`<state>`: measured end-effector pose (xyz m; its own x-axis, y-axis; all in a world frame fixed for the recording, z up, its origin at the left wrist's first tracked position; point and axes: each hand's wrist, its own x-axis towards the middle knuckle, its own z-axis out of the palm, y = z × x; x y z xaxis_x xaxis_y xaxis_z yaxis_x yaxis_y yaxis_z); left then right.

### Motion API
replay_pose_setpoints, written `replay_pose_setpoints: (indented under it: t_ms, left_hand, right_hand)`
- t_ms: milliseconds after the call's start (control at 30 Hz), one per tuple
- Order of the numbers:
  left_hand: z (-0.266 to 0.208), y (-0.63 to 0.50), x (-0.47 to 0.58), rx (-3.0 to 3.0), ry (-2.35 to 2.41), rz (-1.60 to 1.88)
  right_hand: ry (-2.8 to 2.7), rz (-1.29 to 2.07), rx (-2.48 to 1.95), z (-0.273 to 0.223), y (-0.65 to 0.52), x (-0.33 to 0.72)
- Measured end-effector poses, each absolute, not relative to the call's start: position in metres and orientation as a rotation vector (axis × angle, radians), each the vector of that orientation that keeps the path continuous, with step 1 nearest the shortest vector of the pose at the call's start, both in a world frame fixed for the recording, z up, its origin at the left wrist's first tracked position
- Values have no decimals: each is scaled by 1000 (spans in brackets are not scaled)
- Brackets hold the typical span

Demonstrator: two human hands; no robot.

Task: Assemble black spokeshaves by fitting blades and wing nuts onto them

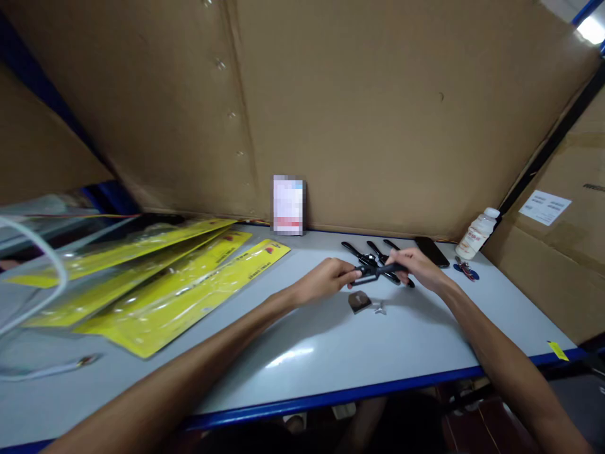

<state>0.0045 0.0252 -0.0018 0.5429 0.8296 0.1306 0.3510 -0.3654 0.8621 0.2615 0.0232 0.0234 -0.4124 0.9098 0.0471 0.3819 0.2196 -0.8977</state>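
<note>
Between both hands, just above the tabletop, is a black spokeshave body (371, 277) with a slot in its middle. My left hand (328, 280) pinches its left end between thumb and fingers. My right hand (418, 266) is closed around the handle at the other end. Behind it lie several black spokeshaves (350, 249), partly hidden by my hands. On the table below the held one are a dark flat metal plate (359, 302) and small silver screws (380, 308), too small to count.
Yellow blister packs (198, 302) fan out at left, near a white cable (51, 369). A blurred screen (288, 205) leans on the cardboard wall (359, 126). To the right are a black phone (432, 251), a white bottle (477, 234) and a small bundle of keys (467, 269).
</note>
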Motion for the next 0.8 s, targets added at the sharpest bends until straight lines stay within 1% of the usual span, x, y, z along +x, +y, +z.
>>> replay_pose_setpoints:
  t_ms: [67,133,167,233,333,400,467,600,800]
  left_hand:
    - [-4,33,3,1624,1031,860]
    - [-7,40,-1,1425,1093,985]
    - [-9,42,-3,1370,1112,1032]
    - [-12,46,-6,1287,1127,1093]
    - [-16,47,-9,1184,1123,1137]
    - [-18,47,-8,1145,1116,1149]
    - [-20,46,-7,1122,1115,1158]
    - [-23,44,-2,1097,1123,1159]
    - [-22,41,3,1077,1132,1152]
  right_hand:
    - [-1782,845,-1213,16,33,267]
    - [-1845,407,-1298,4,41,269]
    - [-1881,300,-1322,-2,43,267]
    - [-1997,220,-1331,-15,45,261]
    - [-2406,-25,-1353,-27,44,247]
    - [-2538,-94,-1383,-29,45,240]
    - [-2567,-93,-1438,-30,48,238]
    - [-2522,-66,-1531,-34,56,245]
    - [-2460,-137,-1597,-38,64,265]
